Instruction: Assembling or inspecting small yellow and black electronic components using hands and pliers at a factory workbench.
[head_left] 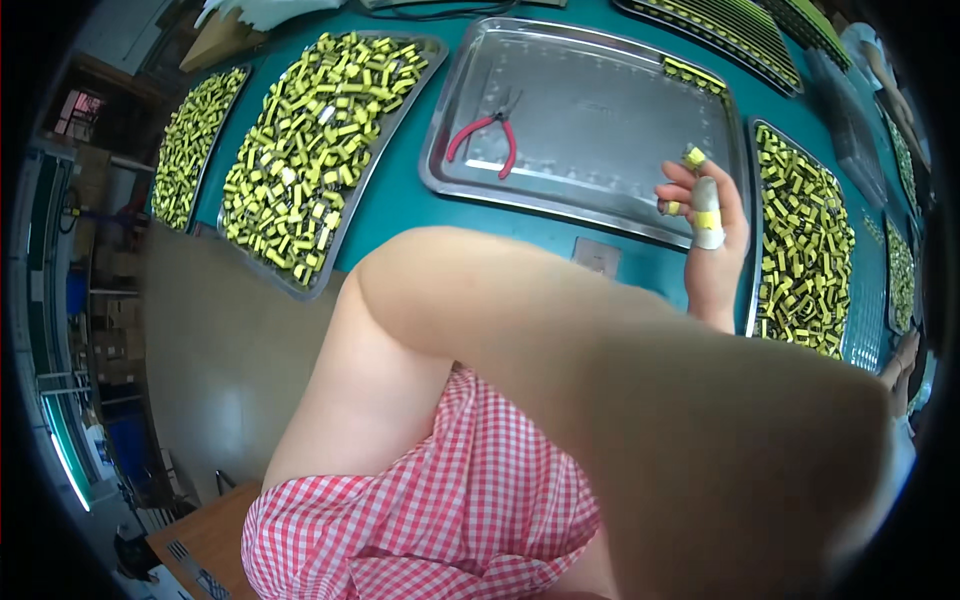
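My right hand (pixel 708 235) is held over the near right corner of a metal tray (pixel 580 130). Its fingers are loosely curled and apart. A grey and white wrap with a yellow band covers the thumb, and yellow also shows at two other fingertips. I cannot make out anything held between them. My left arm (pixel 480 290) bends up close to the view and runs to the right as a large blurred shape; its hand does not show. Inside the tray lie red-handled pliers (pixel 500 130) and, at the far right corner, a short row of yellow-and-black parts (pixel 695 76).
Trays heaped with small yellow parts stand at the left (pixel 310 150), far left (pixel 195 140) and right (pixel 800 240). Behind are racks of aligned parts (pixel 730 35). A small grey plate (pixel 596 256) rests on the green table (pixel 400 205). Another person's hand (pixel 903 358) shows at the right edge.
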